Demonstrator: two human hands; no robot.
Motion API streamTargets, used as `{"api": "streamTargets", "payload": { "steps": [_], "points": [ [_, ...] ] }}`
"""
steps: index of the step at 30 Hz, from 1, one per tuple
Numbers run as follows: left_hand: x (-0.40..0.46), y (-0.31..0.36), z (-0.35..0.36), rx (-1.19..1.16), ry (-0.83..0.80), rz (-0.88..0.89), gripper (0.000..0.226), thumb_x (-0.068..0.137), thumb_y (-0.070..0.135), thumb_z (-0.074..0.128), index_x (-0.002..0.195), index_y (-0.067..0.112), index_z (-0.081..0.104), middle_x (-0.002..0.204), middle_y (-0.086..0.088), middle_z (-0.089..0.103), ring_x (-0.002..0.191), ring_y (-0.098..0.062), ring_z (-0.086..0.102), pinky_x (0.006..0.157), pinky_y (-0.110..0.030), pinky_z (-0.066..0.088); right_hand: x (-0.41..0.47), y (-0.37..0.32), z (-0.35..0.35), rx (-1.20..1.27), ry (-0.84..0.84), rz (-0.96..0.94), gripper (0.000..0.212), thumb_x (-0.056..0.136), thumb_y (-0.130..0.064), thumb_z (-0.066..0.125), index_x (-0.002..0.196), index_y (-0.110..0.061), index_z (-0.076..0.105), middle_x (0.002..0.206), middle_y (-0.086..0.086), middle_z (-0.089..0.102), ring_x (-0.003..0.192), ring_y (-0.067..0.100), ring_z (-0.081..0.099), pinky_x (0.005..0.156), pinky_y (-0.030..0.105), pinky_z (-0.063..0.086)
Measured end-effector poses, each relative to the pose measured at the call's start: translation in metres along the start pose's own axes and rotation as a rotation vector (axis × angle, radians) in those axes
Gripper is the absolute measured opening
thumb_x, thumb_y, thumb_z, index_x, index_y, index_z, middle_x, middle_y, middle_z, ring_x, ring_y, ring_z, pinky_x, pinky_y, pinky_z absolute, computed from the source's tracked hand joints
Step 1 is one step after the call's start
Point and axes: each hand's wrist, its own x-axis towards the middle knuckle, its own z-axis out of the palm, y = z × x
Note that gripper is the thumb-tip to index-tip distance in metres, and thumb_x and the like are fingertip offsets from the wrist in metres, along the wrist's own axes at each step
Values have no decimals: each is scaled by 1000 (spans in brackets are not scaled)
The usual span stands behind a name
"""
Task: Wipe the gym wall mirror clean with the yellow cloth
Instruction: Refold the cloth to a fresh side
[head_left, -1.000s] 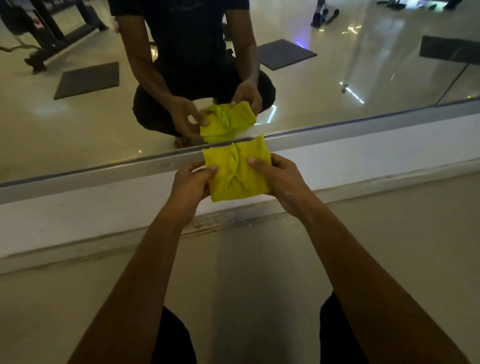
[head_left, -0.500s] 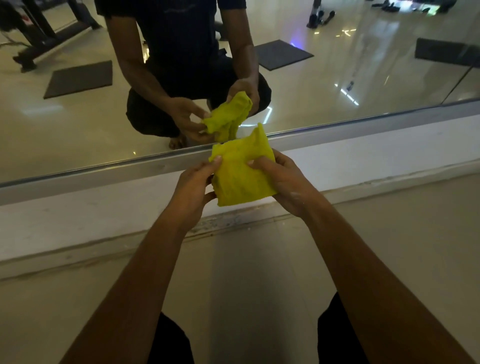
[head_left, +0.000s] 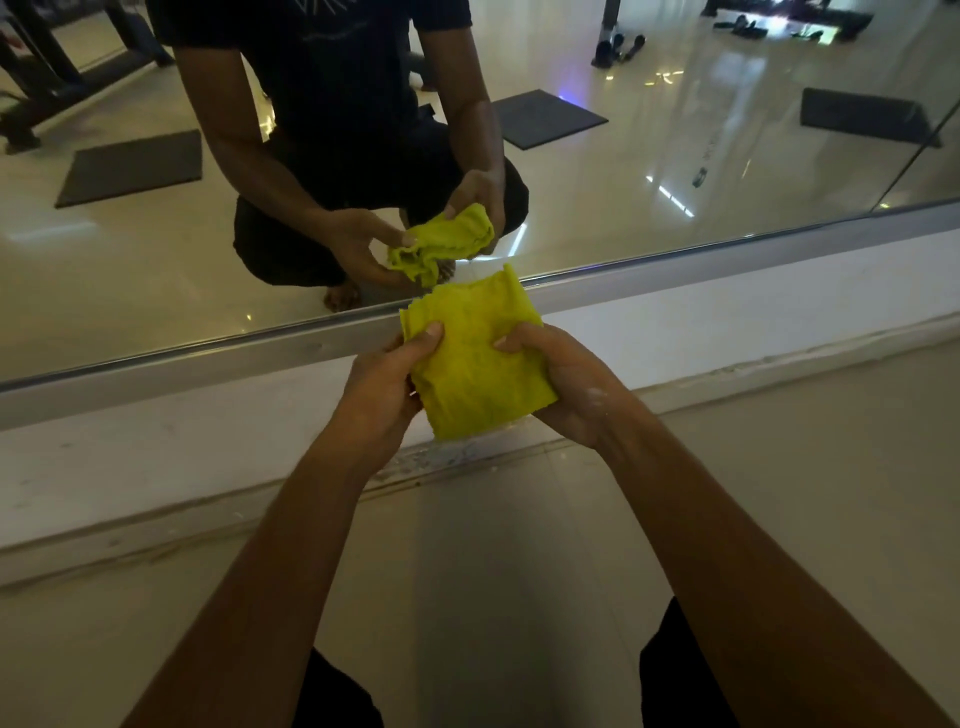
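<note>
Mirror (head_left: 675, 208) ahead – cloth (head_left: 475, 364) held upright-ish, both hands.

This is a gym — a big room for working out. A long wall mirror (head_left: 675, 171) runs low along the wall, with a silver metal strip (head_left: 727, 260) at its bottom edge and a white wall base (head_left: 727, 322) under it. In the mirror you can see dark floor mats (head_left: 130, 166) lying on a shiny pale floor (head_left: 519, 571), the black frame of an exercise machine (head_left: 52, 67) at the top left, and more dark gear — too small to tell — far off at the top right.
</note>
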Motion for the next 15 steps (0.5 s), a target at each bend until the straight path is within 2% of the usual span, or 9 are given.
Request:
{"api": "streamTargets", "payload": {
  "steps": [3,5,8,10,12,13,15],
  "points": [
    [4,0,-7,21,30,90,55,99,35,76,150,18,63,137,-3,76,126,-27,73,102,-52,61,2,2,2,-26,-7,37,32,106,-23,67,138,-18,66,128,9,80,114,32,79,92,47,67],
    [6,-1,-10,70,85,113,55,93,43,81,142,20,70,132,-2,78,123,-28,74,103,-55,60,3,4,1,-72,4,36,30,108,-23,68,136,-15,68,128,9,81,111,28,81,86,41,68],
    [8,-4,-9,413,307,266,32,97,53,78,117,28,76,110,6,80,106,-19,77,93,-56,65,5,7,-3,-100,96,-29,25,107,-21,70,131,-17,70,123,5,82,112,28,80,89,42,68],
    [7,-7,-5,649,398,471,21,104,48,70,112,28,70,100,14,74,91,-8,74,80,-44,67,4,6,-6,-133,168,-124,23,106,-23,72,129,-21,72,122,2,82,113,25,79,93,42,67],
    [3,-7,1,816,435,628,19,108,44,66,115,26,66,97,18,71,81,0,69,71,-22,56,2,4,-6,-216,246,-247,20,106,-25,73,126,-25,74,116,-7,83,107,15,79,88,34,66],
    [0,-8,5,890,436,689,22,108,43,65,118,24,67,99,15,73,80,0,68,70,-17,50,1,3,-5,-272,287,-319,17,106,-25,73,123,-28,74,111,-12,83,103,10,79,83,28,65],
    [1,-11,10,978,406,806,25,109,41,65,122,20,69,105,9,76,84,-6,69,72,-20,50,0,3,-5,-381,398,-463,14,106,-25,74,120,-28,74,106,-12,82,99,7,79,80,24,64]
  ]
}}
